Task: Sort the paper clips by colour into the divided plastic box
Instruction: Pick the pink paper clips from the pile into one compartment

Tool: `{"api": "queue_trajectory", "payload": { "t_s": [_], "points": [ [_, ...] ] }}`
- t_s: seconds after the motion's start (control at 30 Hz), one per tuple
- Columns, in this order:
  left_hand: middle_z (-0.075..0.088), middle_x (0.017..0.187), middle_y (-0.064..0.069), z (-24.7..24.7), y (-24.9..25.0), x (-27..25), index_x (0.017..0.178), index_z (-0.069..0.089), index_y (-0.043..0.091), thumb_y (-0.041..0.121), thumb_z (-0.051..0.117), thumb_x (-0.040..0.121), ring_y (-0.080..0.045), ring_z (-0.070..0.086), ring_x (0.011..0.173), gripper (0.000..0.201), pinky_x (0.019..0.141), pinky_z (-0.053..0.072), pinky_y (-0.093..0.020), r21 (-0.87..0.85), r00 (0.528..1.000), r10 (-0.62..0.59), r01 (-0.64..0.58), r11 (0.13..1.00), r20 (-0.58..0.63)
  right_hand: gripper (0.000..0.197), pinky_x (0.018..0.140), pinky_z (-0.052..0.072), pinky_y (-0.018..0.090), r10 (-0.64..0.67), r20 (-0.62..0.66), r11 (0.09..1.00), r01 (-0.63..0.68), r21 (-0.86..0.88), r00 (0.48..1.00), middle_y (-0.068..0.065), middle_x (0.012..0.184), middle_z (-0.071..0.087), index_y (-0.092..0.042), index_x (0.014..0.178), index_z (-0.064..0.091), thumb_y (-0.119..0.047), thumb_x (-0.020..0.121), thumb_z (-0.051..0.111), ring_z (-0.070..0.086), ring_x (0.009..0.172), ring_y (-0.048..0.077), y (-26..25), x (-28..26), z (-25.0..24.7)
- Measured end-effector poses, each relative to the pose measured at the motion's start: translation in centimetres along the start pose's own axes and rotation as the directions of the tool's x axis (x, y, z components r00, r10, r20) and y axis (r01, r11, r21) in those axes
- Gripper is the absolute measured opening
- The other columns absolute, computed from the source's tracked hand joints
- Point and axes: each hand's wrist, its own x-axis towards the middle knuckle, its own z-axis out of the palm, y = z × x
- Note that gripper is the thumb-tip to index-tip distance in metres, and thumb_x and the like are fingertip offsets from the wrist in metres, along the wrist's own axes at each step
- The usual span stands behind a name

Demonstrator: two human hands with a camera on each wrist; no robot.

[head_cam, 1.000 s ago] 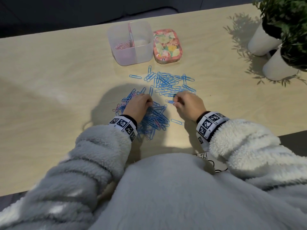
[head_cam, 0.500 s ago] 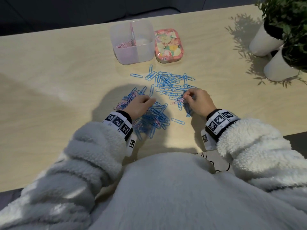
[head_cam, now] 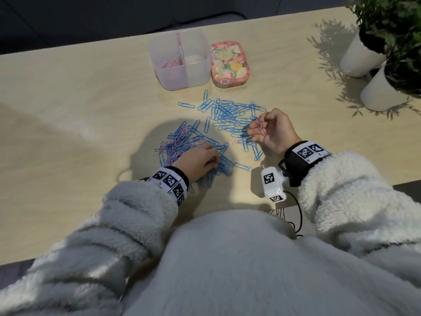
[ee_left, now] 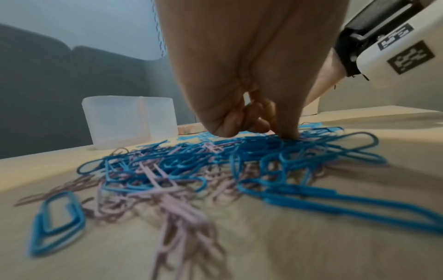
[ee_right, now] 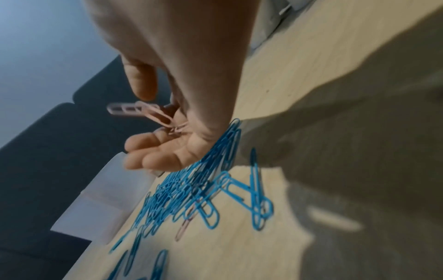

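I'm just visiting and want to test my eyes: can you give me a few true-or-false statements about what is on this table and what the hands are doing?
1. The right hand holds pink paper clips. True.
2. The divided plastic box holds blue clips. False: only pink clips show, in its left compartment.
3. The left hand rests on the mixed pile of clips. True.
4. The floral tin stands left of the box. False: it is on its right.

The divided box (head_cam: 180, 62) is standing at the bench's (head_cam: 68, 115) far side, a tin (head_cam: 229, 64) just beside it on the right; paper clips (head_cam: 230, 117) are lying before both, two plant pots (head_cam: 373, 74) sitting far right
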Motion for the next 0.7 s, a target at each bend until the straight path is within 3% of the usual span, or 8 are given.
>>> {"api": "queue_trajectory", "payload": {
  "t_s": [0.1, 0.17, 0.2, 0.3, 0.37, 0.43, 0.53, 0.7],
  "points": [
    [0.058, 0.101, -0.012, -0.2, -0.2, 0.1, 0.092, 0.063, 0.006, 0.012, 0.056, 0.088, -0.027, 0.056, 0.094, 0.01, 0.078, 0.042, -0.032, -0.035, 0.999, -0.006, 0.005, 0.999, -0.053, 0.027, 0.032, 0.035, 0.015, -0.104, -0.04, 0.947, 0.086, -0.31, 0.994, 0.001, 0.046, 0.058, -0.014, 0.064, 0.043, -0.016, 0.091, 0.042, 0.049, 0.033, 0.012, 0.5, 0.2, 1.1],
    [0.062, 0.099, -0.01, -0.4, -0.5, 0.0, 0.091, 0.063, 0.007, 0.01, 0.056, 0.087, -0.025, 0.058, 0.093, 0.009, 0.079, 0.042, -0.03, -0.11, 0.994, -0.046, 0.035, 0.993, -0.096, 0.025, 0.033, 0.033, 0.014, -0.221, 0.015, 0.802, 0.191, -0.565, 0.975, 0.001, 0.048, 0.055, -0.016, 0.066, 0.047, -0.011, 0.09, 0.052, 0.045, 0.03, 0.007, 1.4, 0.5, 1.4],
    [0.064, 0.098, -0.008, -0.6, -0.6, 0.0, 0.093, 0.063, 0.008, 0.01, 0.056, 0.088, -0.023, 0.058, 0.09, 0.009, 0.077, 0.041, -0.026, -0.159, 0.988, -0.087, 0.067, 0.985, -0.125, 0.024, 0.038, 0.039, 0.017, -0.261, 0.085, 0.681, 0.245, -0.69, 0.962, 0.002, 0.052, 0.056, -0.019, 0.067, 0.049, -0.01, 0.089, 0.054, 0.048, 0.033, 0.005, 1.9, 0.7, 1.5],
    [0.06, 0.092, -0.002, -1.3, -1.1, -0.2, 0.104, 0.063, 0.009, 0.014, 0.056, 0.089, -0.011, 0.051, 0.075, 0.017, 0.071, 0.033, -0.016, -0.329, 0.958, -0.243, 0.182, 0.927, -0.155, 0.007, 0.072, 0.048, 0.032, -0.228, 0.246, 0.118, 0.278, -0.953, 0.942, -0.002, 0.075, 0.062, -0.024, 0.076, 0.059, -0.021, 0.083, 0.059, 0.063, 0.075, 0.017, 2.7, 0.8, 1.4],
    [0.057, 0.09, 0.0, -1.7, -1.5, -0.3, 0.109, 0.062, 0.01, 0.017, 0.056, 0.09, -0.011, 0.047, 0.073, 0.022, 0.074, 0.034, -0.021, -0.404, 0.948, -0.295, 0.226, 0.887, -0.117, 0.006, 0.078, 0.044, 0.033, -0.201, 0.252, -0.073, 0.242, -0.968, 0.947, -0.004, 0.083, 0.061, -0.023, 0.086, 0.062, -0.026, 0.081, 0.063, 0.06, 0.091, 0.024, 2.8, 0.6, 1.4],
    [0.057, 0.088, 0.0, -2.2, -1.8, -0.4, 0.107, 0.063, 0.007, 0.017, 0.055, 0.091, -0.01, 0.048, 0.072, 0.021, 0.073, 0.036, -0.023, -0.442, 0.945, -0.317, 0.249, 0.862, -0.085, 0.007, 0.079, 0.044, 0.034, -0.189, 0.249, -0.115, 0.231, -0.966, 0.95, 0.0, 0.088, 0.066, -0.02, 0.084, 0.062, -0.026, 0.082, 0.063, 0.06, 0.093, 0.026, 2.7, 0.7, 1.6],
    [0.055, 0.076, -0.002, -2.6, -2.4, -0.4, 0.089, 0.062, 0.006, 0.017, 0.047, 0.095, -0.007, 0.041, 0.059, 0.019, 0.056, 0.033, -0.02, -0.442, 0.937, -0.35, 0.312, 0.841, -0.006, 0.008, 0.076, 0.045, 0.035, -0.129, 0.254, -0.135, 0.236, -0.962, 0.959, 0.002, 0.085, 0.063, -0.021, 0.076, 0.055, -0.023, 0.083, 0.059, 0.061, 0.092, 0.03, 2.4, 1.3, 1.9],
    [0.041, 0.063, -0.001, -2.8, -3.5, -0.9, 0.067, 0.044, 0.016, 0.016, 0.036, 0.098, -0.014, 0.036, 0.055, 0.032, 0.05, 0.031, -0.023, -0.699, 0.863, -0.486, 0.433, 0.569, 0.139, 0.009, 0.065, 0.038, 0.03, -0.055, 0.253, -0.185, 0.239, -0.953, 0.966, 0.008, 0.085, 0.064, -0.016, 0.077, 0.055, -0.024, 0.081, 0.056, 0.059, 0.084, 0.032, 2.0, 1.6, 2.1]
  ]
}}
